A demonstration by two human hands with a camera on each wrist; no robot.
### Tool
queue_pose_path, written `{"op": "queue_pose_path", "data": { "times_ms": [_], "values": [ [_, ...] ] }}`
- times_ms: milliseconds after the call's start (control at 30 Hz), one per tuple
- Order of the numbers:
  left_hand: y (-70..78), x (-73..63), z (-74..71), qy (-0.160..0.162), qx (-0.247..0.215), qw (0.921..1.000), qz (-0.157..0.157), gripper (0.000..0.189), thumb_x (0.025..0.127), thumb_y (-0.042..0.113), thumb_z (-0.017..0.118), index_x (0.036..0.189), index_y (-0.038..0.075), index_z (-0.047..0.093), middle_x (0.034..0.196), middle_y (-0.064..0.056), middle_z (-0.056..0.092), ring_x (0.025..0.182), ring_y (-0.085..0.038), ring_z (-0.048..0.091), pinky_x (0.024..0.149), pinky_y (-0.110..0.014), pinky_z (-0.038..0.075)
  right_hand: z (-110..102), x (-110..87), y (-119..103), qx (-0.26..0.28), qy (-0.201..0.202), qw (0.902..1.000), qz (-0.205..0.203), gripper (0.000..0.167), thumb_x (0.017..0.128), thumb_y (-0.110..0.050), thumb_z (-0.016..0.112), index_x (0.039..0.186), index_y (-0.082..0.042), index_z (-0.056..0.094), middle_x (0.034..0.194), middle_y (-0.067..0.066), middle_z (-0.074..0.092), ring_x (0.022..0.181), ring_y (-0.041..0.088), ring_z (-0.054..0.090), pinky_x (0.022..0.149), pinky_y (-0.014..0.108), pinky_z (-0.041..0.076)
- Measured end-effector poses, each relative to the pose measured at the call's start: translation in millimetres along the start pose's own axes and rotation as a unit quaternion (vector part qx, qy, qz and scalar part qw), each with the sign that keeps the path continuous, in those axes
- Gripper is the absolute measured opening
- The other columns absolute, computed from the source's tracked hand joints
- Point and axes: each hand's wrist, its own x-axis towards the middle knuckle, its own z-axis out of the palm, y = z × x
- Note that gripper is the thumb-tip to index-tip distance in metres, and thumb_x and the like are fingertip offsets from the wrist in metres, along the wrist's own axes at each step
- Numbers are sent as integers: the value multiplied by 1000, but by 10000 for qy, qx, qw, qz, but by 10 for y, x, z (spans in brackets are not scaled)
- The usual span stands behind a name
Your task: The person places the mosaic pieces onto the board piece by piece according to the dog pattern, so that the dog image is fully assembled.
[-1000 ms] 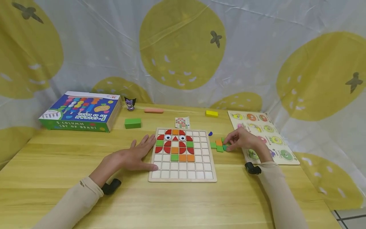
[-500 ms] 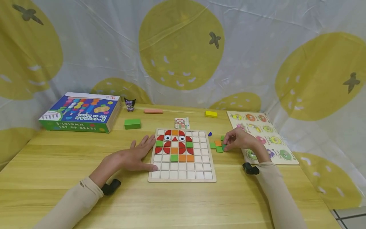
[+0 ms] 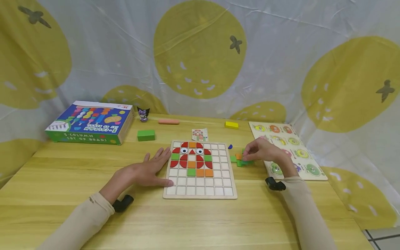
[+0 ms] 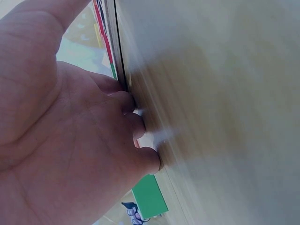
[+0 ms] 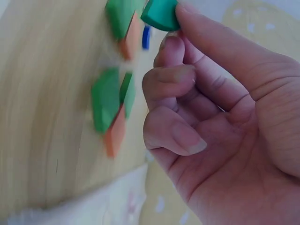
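A square wooden grid board (image 3: 218, 191) lies on the table, with red, orange and green tiles and two eye pieces forming a pattern in its upper left part. Against its left edge rests my left hand (image 3: 145, 173), fingers extended and thumb on the corner area. To the board's right, my right hand (image 3: 265, 152) pinches a dark green tile with a curved edge (image 5: 161, 15) between thumb and index finger. Below it are several loose green tiles (image 5: 107, 101) and orange tiles (image 5: 116, 133). In the head view the fingers partly hide this pile.
A small pattern card (image 3: 199, 134) and a blue piece (image 3: 230, 146) lie beyond the board. Around the back stand a bead-set box (image 3: 89, 121), a figurine (image 3: 143, 114), a green block (image 3: 146, 135) and a yellow block (image 3: 231, 125). A fruit puzzle board (image 3: 312, 169) is far right.
My right hand has pinched the dark green tile at the loose pile and raised it slightly. The left hand stays against the board.
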Motion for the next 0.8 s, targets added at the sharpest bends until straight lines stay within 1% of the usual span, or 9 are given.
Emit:
{"op": "queue_pose_path", "data": {
  "times_ms": [133,233,333,400,533,633,800],
  "values": [
    [-5,-3,5,-9,-5,10000,-9,119,97,60,74,172,-1,4,179,-27,-4,164,-48,-10,126,-72,-11,100,67,-125,366,-260,9989,-118,8,96,-7,82,93,-1,78,84,9,74,68,12,58,63,24,50],
    [9,0,-3,-2,62,9999,-88,116,99,60,72,172,0,4,179,-25,-3,165,-46,-8,127,-71,-8,210,137,-230,608,-422,9971,-184,8,97,-6,81,92,0,78,81,12,72,66,13,55,61,24,46],
    [6,13,0,-10,110,9999,-126,115,99,59,71,172,0,4,179,-24,-3,165,-46,-8,128,-71,-6,334,213,-324,684,-560,9955,-342,7,97,-5,81,93,1,79,82,10,73,67,10,55,61,21,44],
    [11,13,0,-16,103,9998,-142,115,99,59,72,172,1,4,180,-24,-3,165,-46,-7,128,-71,-7,406,253,-382,669,-636,9947,-451,7,97,-4,80,94,2,78,83,7,74,69,9,56,63,20,45],
    [27,4,-3,-21,78,9999,-147,116,99,59,73,172,1,5,180,-24,-3,165,-46,-8,128,-71,-7,509,309,-469,508,-708,9948,-530,5,97,-3,79,94,1,78,83,1,73,69,8,57,64,18,47],
    [11,12,0,-11,97,9999,-138,115,99,58,72,172,0,5,180,-24,-4,165,-46,-8,128,-71,-7,563,343,-506,373,-757,9948,-577,5,98,-3,79,94,-1,78,82,-1,73,69,9,57,63,19,48],
    [-23,37,5,-5,70,9999,-77,116,98,60,72,172,0,4,179,-24,-5,165,-46,-9,127,-72,-8,633,391,-529,133,-720,9944,-756,4,98,-6,80,94,-4,80,85,-2,76,73,9,60,70,20,53]
  ]
}}
